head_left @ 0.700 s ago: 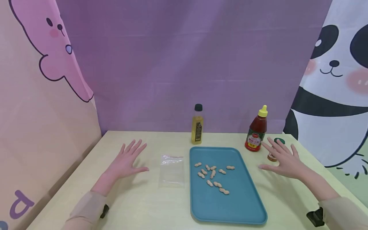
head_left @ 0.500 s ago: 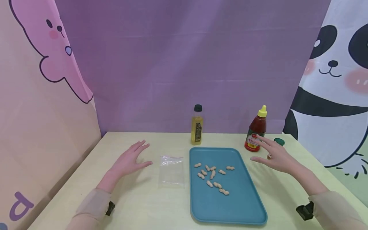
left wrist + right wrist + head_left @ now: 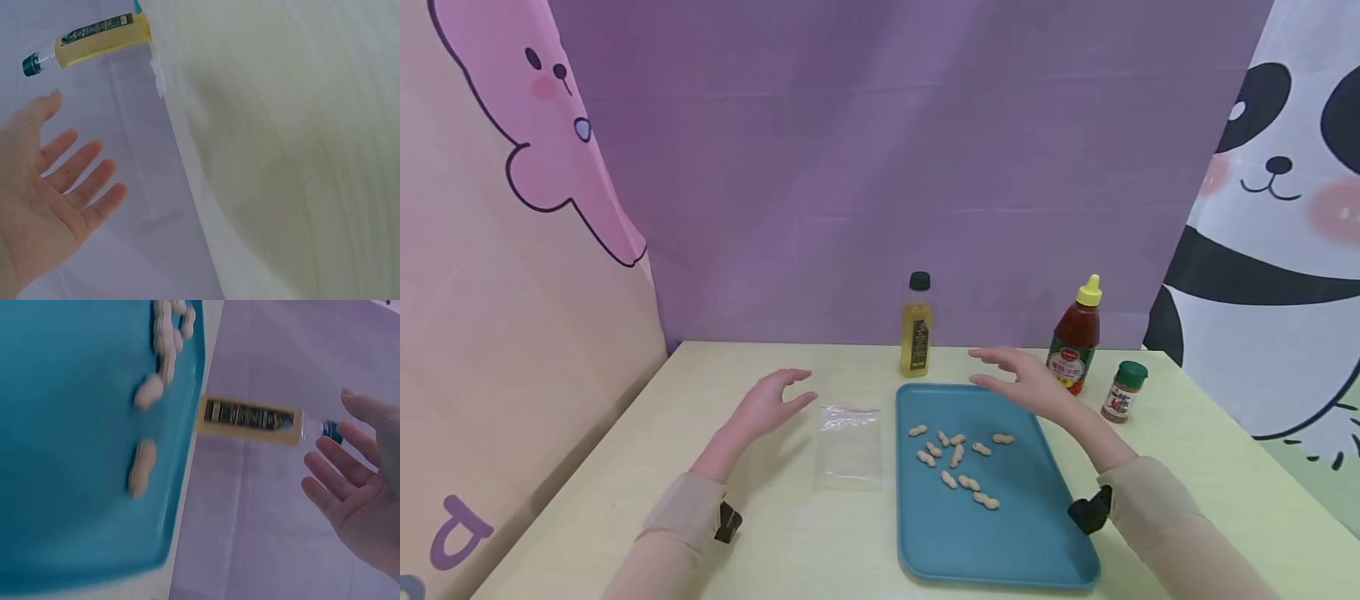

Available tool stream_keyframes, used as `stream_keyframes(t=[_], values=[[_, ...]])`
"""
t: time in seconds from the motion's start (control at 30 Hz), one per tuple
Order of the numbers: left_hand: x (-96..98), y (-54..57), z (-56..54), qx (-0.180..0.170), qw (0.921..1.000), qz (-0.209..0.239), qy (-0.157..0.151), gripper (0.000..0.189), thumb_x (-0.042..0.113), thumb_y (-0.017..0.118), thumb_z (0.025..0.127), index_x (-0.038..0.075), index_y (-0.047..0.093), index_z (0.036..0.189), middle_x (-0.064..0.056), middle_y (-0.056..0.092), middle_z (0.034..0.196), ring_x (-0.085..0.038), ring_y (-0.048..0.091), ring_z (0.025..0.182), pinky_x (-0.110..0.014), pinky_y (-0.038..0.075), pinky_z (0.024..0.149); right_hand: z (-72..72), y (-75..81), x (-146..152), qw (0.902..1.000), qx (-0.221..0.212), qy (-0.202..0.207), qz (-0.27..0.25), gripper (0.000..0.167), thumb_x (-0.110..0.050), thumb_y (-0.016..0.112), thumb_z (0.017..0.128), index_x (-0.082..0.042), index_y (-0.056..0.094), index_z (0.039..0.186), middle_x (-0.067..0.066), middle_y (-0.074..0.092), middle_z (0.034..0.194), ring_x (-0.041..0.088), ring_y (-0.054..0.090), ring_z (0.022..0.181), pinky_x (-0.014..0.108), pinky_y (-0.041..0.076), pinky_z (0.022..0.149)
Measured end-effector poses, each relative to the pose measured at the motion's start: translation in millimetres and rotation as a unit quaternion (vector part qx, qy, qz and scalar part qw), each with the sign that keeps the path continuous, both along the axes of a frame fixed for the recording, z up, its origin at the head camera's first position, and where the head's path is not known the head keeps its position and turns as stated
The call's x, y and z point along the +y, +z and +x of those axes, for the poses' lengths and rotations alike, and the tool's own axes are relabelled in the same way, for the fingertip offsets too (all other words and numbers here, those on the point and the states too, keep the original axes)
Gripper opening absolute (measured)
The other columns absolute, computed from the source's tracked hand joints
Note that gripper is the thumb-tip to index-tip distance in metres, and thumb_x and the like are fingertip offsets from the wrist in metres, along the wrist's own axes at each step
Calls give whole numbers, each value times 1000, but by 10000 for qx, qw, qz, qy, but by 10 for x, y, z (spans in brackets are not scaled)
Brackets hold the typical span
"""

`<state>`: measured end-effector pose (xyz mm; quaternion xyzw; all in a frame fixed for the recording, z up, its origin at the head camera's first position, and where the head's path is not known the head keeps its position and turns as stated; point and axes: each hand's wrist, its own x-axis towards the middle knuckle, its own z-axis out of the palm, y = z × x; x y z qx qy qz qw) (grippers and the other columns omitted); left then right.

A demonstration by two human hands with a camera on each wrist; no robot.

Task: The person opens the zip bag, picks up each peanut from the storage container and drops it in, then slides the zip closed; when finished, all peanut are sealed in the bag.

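On table [image 3: 820,542] before purple cloth [image 3: 790,167], noted ridged peanuts [image 3: 957,455] in smooth blue tray [image 3: 992,546], bottle [image 3: 916,337] behind, sauce [image 3: 1074,333] part-hidden by loosely spread right hand [image 3: 1022,379], flat clear bag [image 3: 850,450] near similarly spread left hand [image 3: 767,404].

1. A bottle [image 3: 916,337] of yellow liquid, dark cap on, stands near the back edge of the pale surface [image 3: 790,542].
2. A red sauce bottle [image 3: 1077,333] with a pointed yellow cap stands farther right.
3. A small jar [image 3: 1123,396] with a green lid stands just beside it, nearer the front.
4. A purple cloth [image 3: 850,183] hangs behind.
5. A cartoon panda [image 3: 1273,292] fills the right side.
6. A pink cartoon animal [image 3: 538,125] and a purple letter [image 3: 460,533] mark the left wall [image 3: 497,333].
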<state>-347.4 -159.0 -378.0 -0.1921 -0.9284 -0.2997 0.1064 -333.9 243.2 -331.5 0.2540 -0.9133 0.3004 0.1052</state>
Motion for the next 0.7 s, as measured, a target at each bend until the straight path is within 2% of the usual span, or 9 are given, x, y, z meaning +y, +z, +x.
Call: stream_keyframes(t=[0.13,0.23,0.47,0.7], values=[[59,-17,-73,-293,9990,320,-100,48,28,62,91,4,52,131,-15,58,128,-34,54,117,-47,44,99,-79,-34,-275,9992,-208,276,-191,51,-33,62,90,-7,51,133,15,54,133,34,52,121,51,43,99],[105,-32,-94,-471,9980,383,-172,49,24,63,90,1,50,131,-19,57,127,-37,55,113,-47,46,96,-117,-70,-475,9973,-384,568,-280,50,-32,61,91,-6,52,133,15,55,132,33,52,121,49,43,100],[228,-120,-83,-924,9954,15,-271,62,22,71,84,-1,45,136,-24,48,131,-39,53,113,-48,46,95,-210,-220,-836,9881,-805,1218,-489,47,-26,60,93,-1,52,131,21,56,128,35,56,114,43,48,96],[272,-206,-104,-1243,9917,-183,-286,70,22,70,84,-4,37,140,-26,43,137,-39,47,122,-49,38,104,-314,-356,-1116,9822,-1168,1422,-379,45,-22,60,92,1,52,130,23,56,127,35,58,112,38,51,93]])
